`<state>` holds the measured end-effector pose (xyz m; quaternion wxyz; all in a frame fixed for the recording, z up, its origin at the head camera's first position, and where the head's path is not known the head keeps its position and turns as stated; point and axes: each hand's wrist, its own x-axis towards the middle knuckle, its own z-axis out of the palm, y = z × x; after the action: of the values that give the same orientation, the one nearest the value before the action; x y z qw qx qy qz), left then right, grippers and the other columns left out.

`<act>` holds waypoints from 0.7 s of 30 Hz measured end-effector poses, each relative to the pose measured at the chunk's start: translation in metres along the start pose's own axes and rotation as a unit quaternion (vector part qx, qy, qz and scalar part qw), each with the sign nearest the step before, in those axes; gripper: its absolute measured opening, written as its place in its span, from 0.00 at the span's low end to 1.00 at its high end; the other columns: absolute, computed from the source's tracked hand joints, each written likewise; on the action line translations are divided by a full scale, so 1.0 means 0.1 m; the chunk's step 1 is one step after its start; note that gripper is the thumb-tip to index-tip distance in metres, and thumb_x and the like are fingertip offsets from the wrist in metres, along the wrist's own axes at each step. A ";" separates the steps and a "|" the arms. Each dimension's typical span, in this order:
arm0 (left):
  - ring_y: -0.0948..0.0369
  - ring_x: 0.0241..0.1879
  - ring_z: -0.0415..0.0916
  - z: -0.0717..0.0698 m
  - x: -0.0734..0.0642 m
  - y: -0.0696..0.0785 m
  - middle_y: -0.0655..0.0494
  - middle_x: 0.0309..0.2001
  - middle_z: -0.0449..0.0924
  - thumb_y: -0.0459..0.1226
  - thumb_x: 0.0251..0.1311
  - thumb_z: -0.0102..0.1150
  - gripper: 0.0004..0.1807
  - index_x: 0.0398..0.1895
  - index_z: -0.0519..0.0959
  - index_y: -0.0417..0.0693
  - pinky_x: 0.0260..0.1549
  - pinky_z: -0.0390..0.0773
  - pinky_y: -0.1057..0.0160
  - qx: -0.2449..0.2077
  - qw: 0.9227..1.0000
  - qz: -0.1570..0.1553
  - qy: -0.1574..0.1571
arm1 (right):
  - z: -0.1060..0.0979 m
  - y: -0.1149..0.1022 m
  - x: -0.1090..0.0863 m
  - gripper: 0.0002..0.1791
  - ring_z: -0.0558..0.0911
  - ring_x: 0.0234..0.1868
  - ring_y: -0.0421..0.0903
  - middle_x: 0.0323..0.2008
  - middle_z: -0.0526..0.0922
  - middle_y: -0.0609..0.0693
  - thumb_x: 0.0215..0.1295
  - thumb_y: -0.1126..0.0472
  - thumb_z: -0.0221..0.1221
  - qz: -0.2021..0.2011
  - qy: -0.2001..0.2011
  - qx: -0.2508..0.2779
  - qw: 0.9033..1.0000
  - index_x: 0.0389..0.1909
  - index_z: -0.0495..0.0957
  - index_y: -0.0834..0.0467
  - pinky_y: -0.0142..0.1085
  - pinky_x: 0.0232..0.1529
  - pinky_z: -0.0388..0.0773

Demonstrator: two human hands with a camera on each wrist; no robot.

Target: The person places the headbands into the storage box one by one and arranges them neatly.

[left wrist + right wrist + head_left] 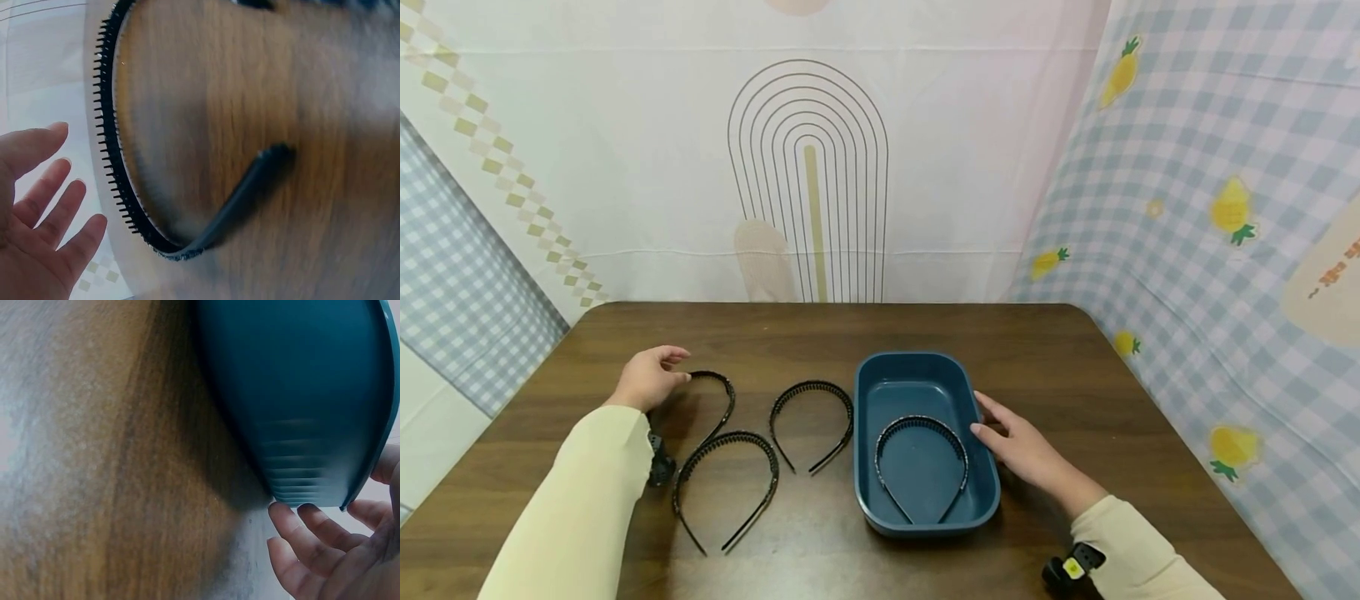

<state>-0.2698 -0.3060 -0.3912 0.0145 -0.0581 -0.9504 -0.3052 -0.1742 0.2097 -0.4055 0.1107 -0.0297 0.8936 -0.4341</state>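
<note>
1. Taking twelve o'clock as the far edge of the wooden table (pixel 790 333), my left hand (pixel 651 379) is at ten o'clock of the far-left headband (pixel 732 402), thumb and fingers spread loosely apart, with nothing in their hold.
2. That black, comb-toothed band sits just beside my left thumb; from my left wrist I see a gap between it and my fingertips.
3. The near-left headband (pixel 741 437) lies between five and six o'clock from the far-left one, crown toward twelve, tips toward six. Those two meet or overlap; I can't tell which.
4. At two o'clock from the near-left band lies the middle headband (pixel 812 386), its right side so close to the blue plastic tray (pixel 913 357) that I can't tell whether they touch.
5. Inside the tray, in its six-o'clock half, rests the inner headband (pixel 920 421), crown toward twelve, both tips toward six.
6. My right hand (pixel 1018 446) is at the tray's three o'clock, fingers relaxed and slightly bent, fingertips against the outer wall and thumb by the rim, not wrapped around it.
7. My left sleeve (pixel 591 475) and right sleeve (pixel 1138 542) are pale yellow. At twelve o'clock hangs a white cloth (pixel 647 167) printed with arches; at two, a blue checked cloth (pixel 1180 267) with yellow fruit.
</note>
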 end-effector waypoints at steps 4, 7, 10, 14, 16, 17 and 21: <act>0.33 0.51 0.70 0.00 0.04 -0.05 0.24 0.54 0.70 0.30 0.60 0.58 0.22 0.57 0.71 0.28 0.46 0.71 0.39 0.022 1.000 -0.001 -0.017 | 0.00 0.00 0.00 0.34 0.76 0.54 0.55 0.61 0.70 0.62 0.73 0.51 0.51 0.003 0.002 0.001 1.000 0.75 0.53 0.53 0.45 0.43 0.80; 0.32 0.51 0.70 -0.02 0.07 -0.06 0.23 0.55 0.69 0.30 0.59 0.59 0.24 0.58 0.70 0.28 0.47 0.71 0.38 0.042 0.998 -0.003 -0.038 | 0.01 -0.01 0.01 0.34 0.76 0.54 0.55 0.62 0.70 0.62 0.73 0.51 0.51 0.001 0.003 0.000 1.000 0.75 0.53 0.53 0.46 0.44 0.80; 0.30 0.53 0.68 -0.04 0.10 -0.04 0.22 0.56 0.68 0.29 0.59 0.59 0.25 0.59 0.69 0.28 0.48 0.70 0.36 0.061 0.996 -0.005 -0.062 | 0.01 -0.02 0.01 0.33 0.76 0.54 0.54 0.62 0.70 0.62 0.73 0.51 0.51 -0.001 0.003 -0.002 1.000 0.75 0.53 0.53 0.46 0.44 0.80; 0.29 0.54 0.66 -0.03 0.12 -0.02 0.21 0.56 0.66 0.28 0.58 0.59 0.26 0.60 0.68 0.27 0.49 0.70 0.36 0.083 0.993 -0.010 -0.086 | 0.01 -0.02 0.01 0.33 0.77 0.52 0.53 0.61 0.71 0.62 0.73 0.52 0.51 -0.002 0.003 -0.002 1.000 0.75 0.53 0.53 0.44 0.44 0.80; 0.29 0.54 0.66 -0.03 0.14 -0.02 0.20 0.56 0.66 0.27 0.58 0.59 0.26 0.60 0.68 0.26 0.49 0.70 0.36 0.089 0.992 -0.013 -0.093 | 0.01 -0.02 0.01 0.33 0.78 0.51 0.52 0.60 0.71 0.62 0.73 0.52 0.51 -0.002 0.003 0.001 1.000 0.75 0.53 0.53 0.44 0.43 0.79; 0.29 0.54 0.66 -0.02 0.14 -0.02 0.20 0.56 0.66 0.27 0.58 0.59 0.26 0.60 0.68 0.26 0.49 0.70 0.37 0.091 0.991 -0.015 -0.096 | 0.01 -0.02 0.01 0.33 0.78 0.51 0.52 0.60 0.71 0.62 0.73 0.52 0.51 -0.001 0.003 0.003 1.000 0.75 0.53 0.53 0.43 0.43 0.79; 0.29 0.54 0.66 0.00 0.17 -0.05 0.20 0.55 0.67 0.26 0.57 0.59 0.26 0.59 0.68 0.26 0.49 0.71 0.37 0.091 0.990 -0.016 -0.103 | 0.01 -0.01 0.00 0.33 0.78 0.50 0.52 0.59 0.72 0.61 0.74 0.52 0.50 0.000 0.005 0.005 1.000 0.75 0.53 0.53 0.43 0.43 0.79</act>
<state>-0.2873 -0.3082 -0.3927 -0.0830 -0.0721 -0.9715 -0.2102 -0.1742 0.2086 -0.4055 0.1067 -0.0266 0.8920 -0.4385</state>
